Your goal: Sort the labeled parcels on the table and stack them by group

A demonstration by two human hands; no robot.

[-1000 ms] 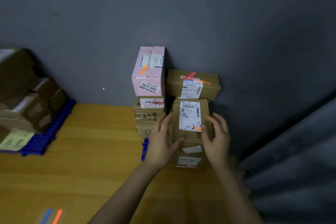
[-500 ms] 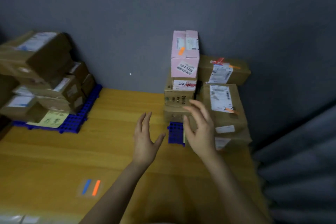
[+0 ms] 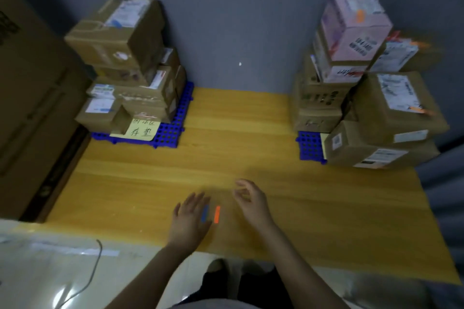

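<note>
Hands have pulled back: your left hand (image 3: 190, 218) and right hand (image 3: 251, 203), both wide and empty, hover over the table (image 3: 251, 138). Two stacks: upper left (image 3: 130, 68), upper right (image 3: 364, 83).

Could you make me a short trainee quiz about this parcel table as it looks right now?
1. True or false: the left hand is holding a parcel.
2. The pink parcel sits: A) on top of the right stack, B) on the left stack, C) flat on the bare table.
3. Fill in: the yellow note lies on a ____ grid mat.

Key: 1 false, both hands are empty, the right hand too. 2 A. 3 blue.
</note>
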